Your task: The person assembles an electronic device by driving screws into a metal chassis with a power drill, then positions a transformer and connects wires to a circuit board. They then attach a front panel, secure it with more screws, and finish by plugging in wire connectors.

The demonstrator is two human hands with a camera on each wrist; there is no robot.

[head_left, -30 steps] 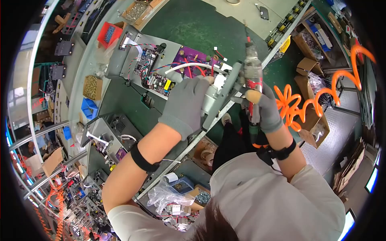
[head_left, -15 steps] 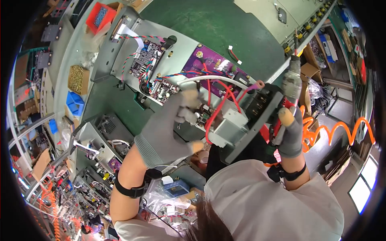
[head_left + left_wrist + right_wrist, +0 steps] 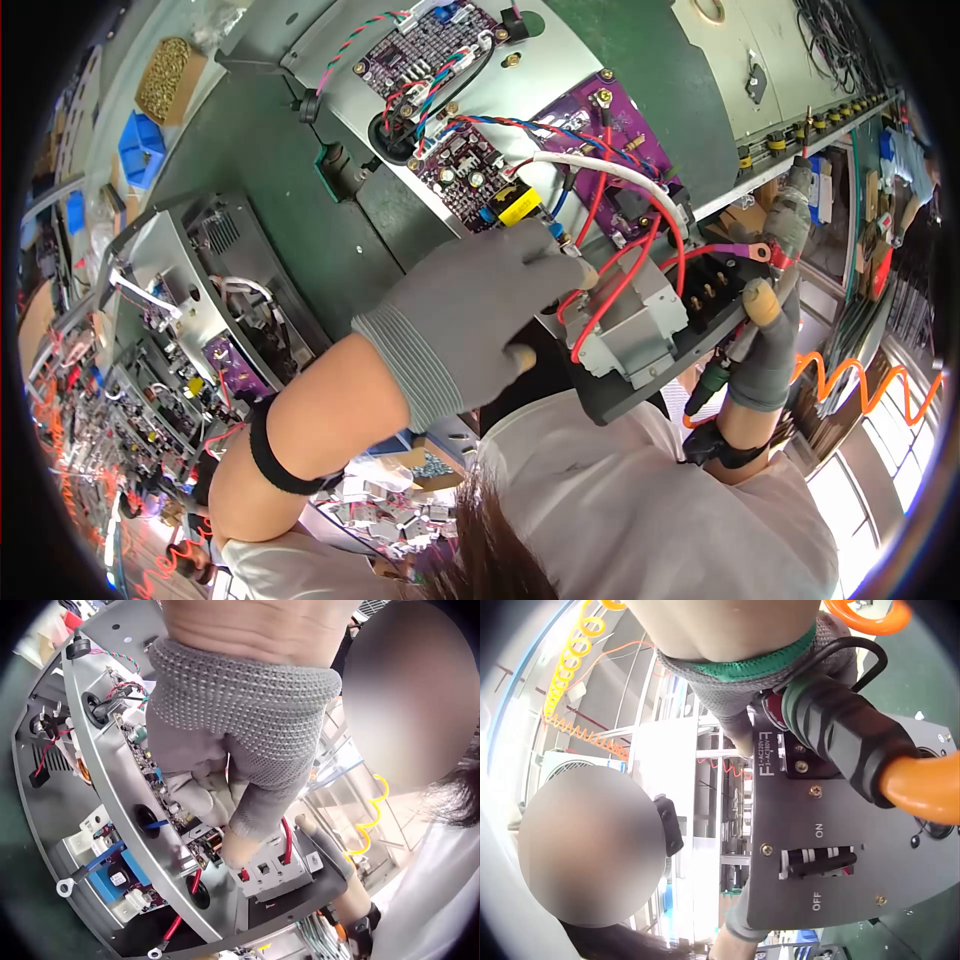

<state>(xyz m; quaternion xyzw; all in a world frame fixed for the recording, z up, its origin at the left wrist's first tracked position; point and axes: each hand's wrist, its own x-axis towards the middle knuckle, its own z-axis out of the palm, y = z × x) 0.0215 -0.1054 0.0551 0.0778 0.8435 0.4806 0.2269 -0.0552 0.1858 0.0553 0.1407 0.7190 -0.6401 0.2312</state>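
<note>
My gloved left hand [image 3: 450, 300] hovers beside the red wires [image 3: 603, 200] and grey switch block [image 3: 640, 320] of an electronics chassis. Its fingers bend loosely, with the thumb apart from them. In the left wrist view, the thumb tip overlaps the block. With my right hand [image 3: 765, 360] I grip an air screwdriver [image 3: 790, 220], its bit pointing away from me. The right thumb lies at the edge of the dark end panel [image 3: 885, 832], which carries an ON/OFF switch [image 3: 821, 862]. A ring terminal [image 3: 758, 252] on a red lead sits above the black terminal block [image 3: 715, 285].
The chassis also bears a purple circuit board [image 3: 640, 130] and dark boards [image 3: 430, 50]. Another chassis [image 3: 210, 290] stands to the left. Farther back are a blue bin [image 3: 141, 150] and a box of brass screws [image 3: 168, 80]. An orange coiled hose [image 3: 870, 380] hangs at the right.
My left hand has left the switch block's white cable side and shifted over beside the red wires. The end panel tilted and the chassis came closer in view. The screwdriver moved right, still gripped.
</note>
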